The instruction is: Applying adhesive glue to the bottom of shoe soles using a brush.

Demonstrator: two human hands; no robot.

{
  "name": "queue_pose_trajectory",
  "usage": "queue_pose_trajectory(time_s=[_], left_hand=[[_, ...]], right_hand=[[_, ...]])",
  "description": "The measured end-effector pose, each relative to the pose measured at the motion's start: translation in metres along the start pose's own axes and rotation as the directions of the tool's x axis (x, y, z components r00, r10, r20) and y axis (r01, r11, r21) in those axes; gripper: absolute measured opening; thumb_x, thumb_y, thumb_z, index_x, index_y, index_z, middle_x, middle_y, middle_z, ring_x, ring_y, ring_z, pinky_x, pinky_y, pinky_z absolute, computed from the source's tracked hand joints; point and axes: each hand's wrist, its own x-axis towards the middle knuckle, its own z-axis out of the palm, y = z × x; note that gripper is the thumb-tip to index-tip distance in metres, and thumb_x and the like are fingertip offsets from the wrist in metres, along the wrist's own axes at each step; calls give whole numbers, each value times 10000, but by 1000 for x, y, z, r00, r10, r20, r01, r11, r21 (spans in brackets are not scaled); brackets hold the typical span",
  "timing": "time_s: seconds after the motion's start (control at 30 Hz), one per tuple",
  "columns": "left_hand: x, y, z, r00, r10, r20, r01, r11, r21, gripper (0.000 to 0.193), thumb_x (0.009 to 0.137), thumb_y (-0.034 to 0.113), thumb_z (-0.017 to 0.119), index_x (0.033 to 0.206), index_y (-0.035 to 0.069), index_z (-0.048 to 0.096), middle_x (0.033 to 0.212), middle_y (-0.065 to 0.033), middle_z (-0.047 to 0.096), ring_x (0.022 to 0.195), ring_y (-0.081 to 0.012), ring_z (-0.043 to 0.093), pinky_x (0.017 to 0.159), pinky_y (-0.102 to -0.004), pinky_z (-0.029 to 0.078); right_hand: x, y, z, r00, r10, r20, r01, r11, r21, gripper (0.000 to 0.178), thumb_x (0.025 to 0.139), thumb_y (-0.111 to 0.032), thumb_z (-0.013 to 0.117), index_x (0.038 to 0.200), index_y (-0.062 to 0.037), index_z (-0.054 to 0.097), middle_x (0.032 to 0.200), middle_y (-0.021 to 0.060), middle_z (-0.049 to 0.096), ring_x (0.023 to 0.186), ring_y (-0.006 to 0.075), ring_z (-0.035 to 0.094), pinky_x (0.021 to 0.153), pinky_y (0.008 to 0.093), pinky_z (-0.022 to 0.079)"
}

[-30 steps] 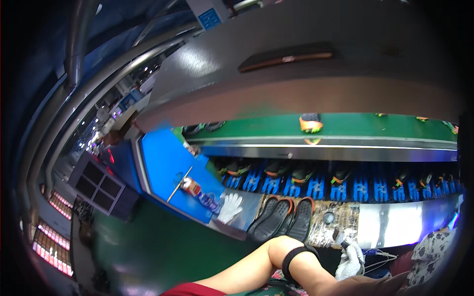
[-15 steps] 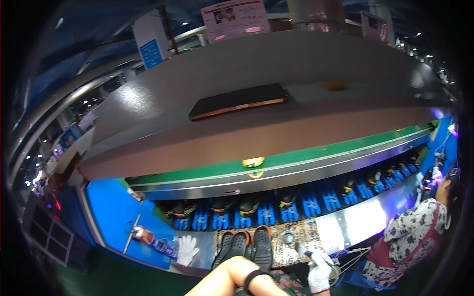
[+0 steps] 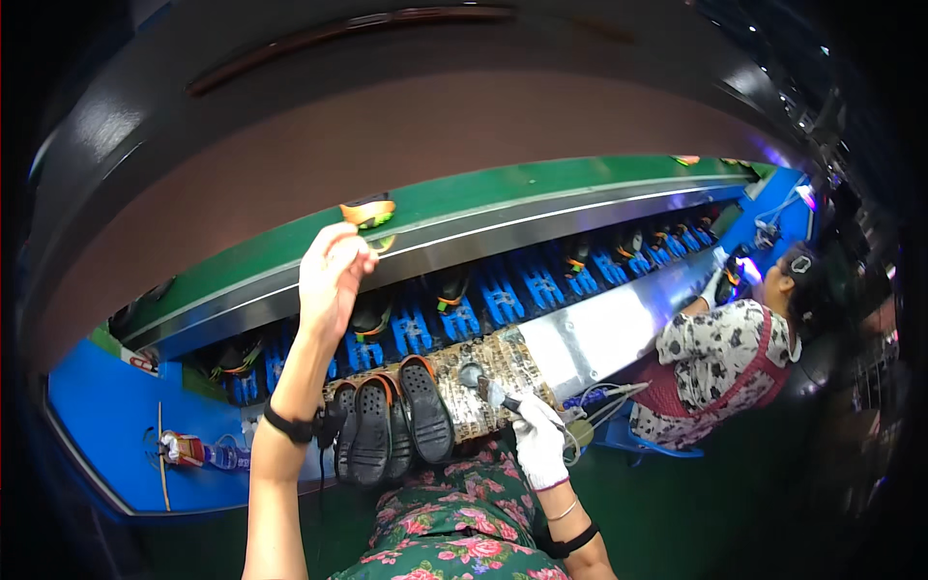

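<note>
From my end I see the left hand (image 3: 332, 275) raised bare over the far side, its fingers loosely bent with nothing visible in their grasp, just beside a small shoe with an orange and green sole (image 3: 370, 213) on the green belt (image 3: 512, 186); I cannot tell whether the fingertips touch it. I judge that shoe to be light, with a springy sole and a softer dark upper, so I would take it across the sides, with a mild squeeze, and keep off the sole's edge in case it is tacky. The far part of it is hidden under the brown panel (image 3: 445, 126), which leaves little room from above. On the near right, the right hand (image 3: 539, 440) wears a white glove, its fingers pinching a small brush (image 3: 497, 394) by the dark handle, the tip pointing left over the taped part of the counter (image 3: 498, 355), near a round cup (image 3: 471, 373). The brush looks light and stiff in the handle, likely soft at the tip; the glove may slip on it, so I would hold it just behind the head
</note>
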Motion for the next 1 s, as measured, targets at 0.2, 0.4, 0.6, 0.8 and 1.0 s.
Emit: queue_pose_trajectory(time_s=[0.2,0.4,0.6,0.8,1.0], left_hand=[[56,-27,-36,926,189,-328,-2,869,495,508,897,276,822,1245,-30,613,1156,-155,668,950,-209,654,862,-356,538],[53,-28,-34,984,79,-160,80,608,790,385,870,328,835,940,3,640,1246,-181,599,1162,-252,607,986,-394,493],[-9,-17,-56,905,391,-168,-159,676,720,195,932,137,754,912,17,602,1300,-156,594,1271,-258,542,1112,-414,388],[-120,-18,-31,861,274,-429,-21,861,508,597,860,-93,655,1401,44,443,1530,-142,396,1327,-276,528,1155,-408,387],[-150,-78,-61,682,-400,-612,339,915,-220,428,881,176,658,1258,-24,620,1104,-151,713,1003,-291,708,978,-406,548]], right_hand=[[-1,1,16,998,54,19,-55,997,50,220,943,-14,633,1140,75,675,1072,127,714,772,93,599,640,186,476],[19,-1,16,992,114,45,-117,991,64,247,955,-41,659,1183,53,662,1128,150,722,819,129,648,666,204,511],[48,-16,2,979,124,162,-150,976,160,271,956,-89,660,1185,56,668,1032,91,681,828,99,603,659,201,468],[39,-47,38,967,215,135,-246,924,292,192,997,-104,641,1160,-3,638,1093,116,679,853,107,600,660,207,482],[31,-59,68,908,288,304,-383,866,321,179,1004,-91,624,1164,-13,608,1156,136,669,875,141,605,653,226,498]])
